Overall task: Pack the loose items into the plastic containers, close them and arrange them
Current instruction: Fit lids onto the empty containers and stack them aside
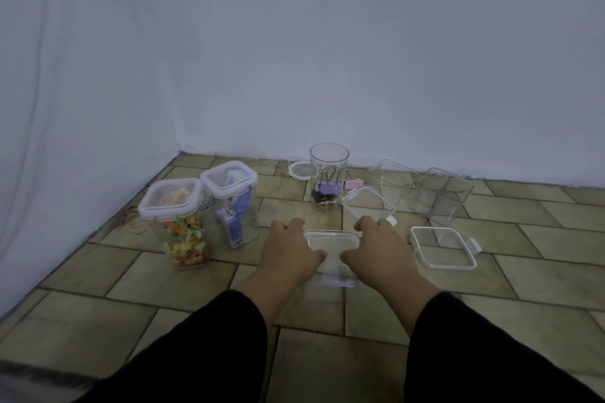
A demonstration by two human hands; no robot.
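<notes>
A clear square container point(329, 275) stands on the tiled floor in front of me with its lid point(330, 240) on top. My left hand point(291, 252) grips the lid's left side and my right hand point(379, 249) grips its right side, thumbs on top. Behind it stands an open round jar point(329, 178) holding binder clips, with a pink clip point(352, 184) beside it. On the left stand two closed containers, one with colourful items point(178, 222) and one with blue packets point(232, 203).
A round lid point(299, 170) lies by the wall. Two open empty clear containers point(389, 180) point(440, 195) stand at the back right. Loose square lids lie at centre point(368, 203) and right point(443, 247). White walls bound the floor at back and left.
</notes>
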